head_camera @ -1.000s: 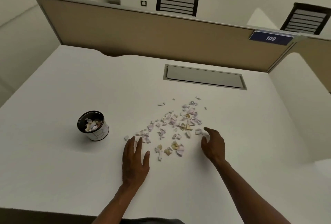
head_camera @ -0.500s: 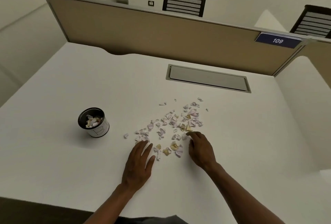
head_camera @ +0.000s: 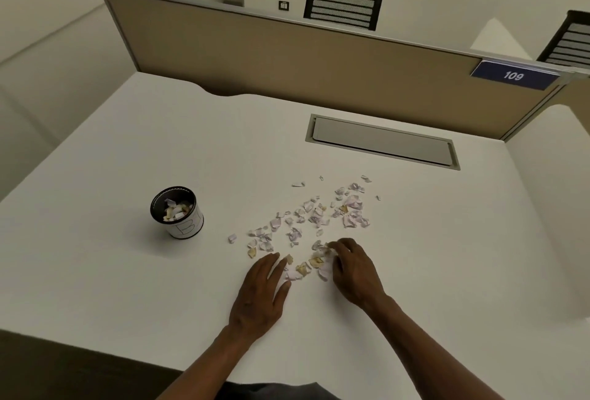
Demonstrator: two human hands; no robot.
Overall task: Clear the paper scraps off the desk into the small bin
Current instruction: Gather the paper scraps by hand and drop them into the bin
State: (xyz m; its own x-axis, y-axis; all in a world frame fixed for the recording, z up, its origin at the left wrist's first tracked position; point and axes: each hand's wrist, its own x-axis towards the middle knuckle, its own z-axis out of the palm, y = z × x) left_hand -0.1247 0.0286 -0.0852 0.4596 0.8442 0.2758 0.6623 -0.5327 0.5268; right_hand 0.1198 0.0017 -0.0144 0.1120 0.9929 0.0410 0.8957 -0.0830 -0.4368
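Several small pale and yellowish paper scraps (head_camera: 319, 217) lie scattered across the middle of the white desk (head_camera: 127, 288). A small round bin (head_camera: 177, 211) with a black rim and white wall stands to their left, with scraps inside. My left hand (head_camera: 260, 292) lies flat on the desk, fingers straight, its fingertips at the near edge of the scraps. My right hand (head_camera: 352, 267) has its fingers curled against a small heap of scraps at the near right of the scatter. Between the two hands a few scraps are bunched together.
A grey cable flap (head_camera: 383, 142) is set into the desk behind the scraps. A tan partition (head_camera: 287, 57) with a blue "109" plate (head_camera: 514, 75) closes the far side. Black chairs (head_camera: 343, 0) stand beyond it. The desk's near edge runs just below my forearms.
My right hand has swept leftward and nearer, dragging scraps toward my left hand. My left hand has slid slightly forward to meet them. The view has tilted a little.
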